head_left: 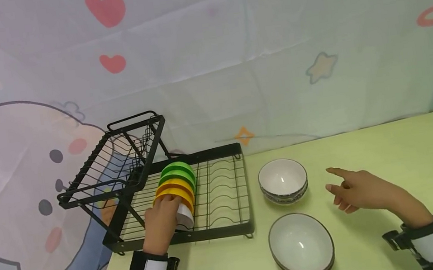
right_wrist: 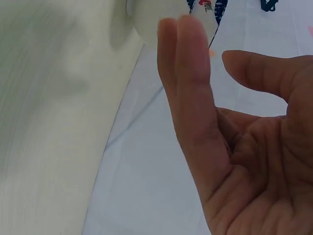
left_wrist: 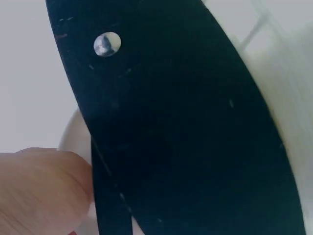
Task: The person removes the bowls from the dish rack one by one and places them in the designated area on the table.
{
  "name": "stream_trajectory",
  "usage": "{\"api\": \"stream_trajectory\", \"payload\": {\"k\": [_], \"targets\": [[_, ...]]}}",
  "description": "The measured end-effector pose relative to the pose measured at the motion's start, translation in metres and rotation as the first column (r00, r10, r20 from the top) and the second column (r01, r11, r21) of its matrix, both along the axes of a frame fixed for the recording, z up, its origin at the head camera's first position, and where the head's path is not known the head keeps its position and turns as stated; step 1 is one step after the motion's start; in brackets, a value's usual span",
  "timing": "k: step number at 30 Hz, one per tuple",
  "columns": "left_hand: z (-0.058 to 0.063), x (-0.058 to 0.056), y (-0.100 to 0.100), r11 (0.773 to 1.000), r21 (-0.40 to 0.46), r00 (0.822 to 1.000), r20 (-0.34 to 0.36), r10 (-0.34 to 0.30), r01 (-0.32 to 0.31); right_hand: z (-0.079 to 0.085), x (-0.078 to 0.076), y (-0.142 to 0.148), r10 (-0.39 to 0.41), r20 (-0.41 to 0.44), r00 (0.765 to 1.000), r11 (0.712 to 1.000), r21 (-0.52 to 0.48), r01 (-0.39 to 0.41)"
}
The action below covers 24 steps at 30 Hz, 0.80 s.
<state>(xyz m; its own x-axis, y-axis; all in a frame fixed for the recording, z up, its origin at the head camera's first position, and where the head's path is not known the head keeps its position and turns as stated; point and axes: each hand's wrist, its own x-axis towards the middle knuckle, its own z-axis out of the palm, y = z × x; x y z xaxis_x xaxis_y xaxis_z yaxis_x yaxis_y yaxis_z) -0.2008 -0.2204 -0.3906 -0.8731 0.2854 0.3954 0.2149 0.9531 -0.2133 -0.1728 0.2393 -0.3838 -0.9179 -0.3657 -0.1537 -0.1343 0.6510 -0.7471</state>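
Note:
My left hand point(head_left: 161, 217) reaches over the front rail of a black dish rack point(head_left: 223, 232). Its fingers curl over the edge of a white bowl point(head_left: 185, 217), the front one in a row of bowls on edge. Behind that stand yellow bowls point(head_left: 175, 187) and green bowls point(head_left: 179, 169). In the left wrist view the thumb point(left_wrist: 46, 188) lies against the white bowl; the black rail hides most of the rest. Over the table, my right hand point(head_left: 361, 190) holds nothing, fingers extended and thumb apart. It is nearest a stack of patterned bowls point(head_left: 283, 178).
A second stack of larger white bowls point(head_left: 301, 244) stands near the table's front. The rack's raised upper tier point(head_left: 113, 151) slants up at the left. A printed cloth point(head_left: 195, 33) hangs behind the pale green table point(head_left: 419, 149).

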Motion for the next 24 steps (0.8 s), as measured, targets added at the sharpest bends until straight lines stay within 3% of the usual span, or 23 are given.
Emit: {"api": "stream_trajectory", "payload": {"k": [10,18,24], "targets": [[0.001,0.005,0.001,0.998,-0.054,0.996,-0.093,0.011,-0.016,0.001,0.0,0.002,-0.005,-0.024,1.0,1.0,0.014,0.005],[0.008,0.015,0.008,0.992,-0.12,0.977,-0.212,0.0,-0.026,-0.001,-0.001,0.004,-0.009,-0.022,1.0,1.0,-0.001,0.009],[0.018,0.022,0.019,0.997,-0.068,0.962,-0.271,-0.039,0.021,-0.001,-0.002,0.004,-0.013,-0.018,1.0,1.0,0.003,0.013]]}}
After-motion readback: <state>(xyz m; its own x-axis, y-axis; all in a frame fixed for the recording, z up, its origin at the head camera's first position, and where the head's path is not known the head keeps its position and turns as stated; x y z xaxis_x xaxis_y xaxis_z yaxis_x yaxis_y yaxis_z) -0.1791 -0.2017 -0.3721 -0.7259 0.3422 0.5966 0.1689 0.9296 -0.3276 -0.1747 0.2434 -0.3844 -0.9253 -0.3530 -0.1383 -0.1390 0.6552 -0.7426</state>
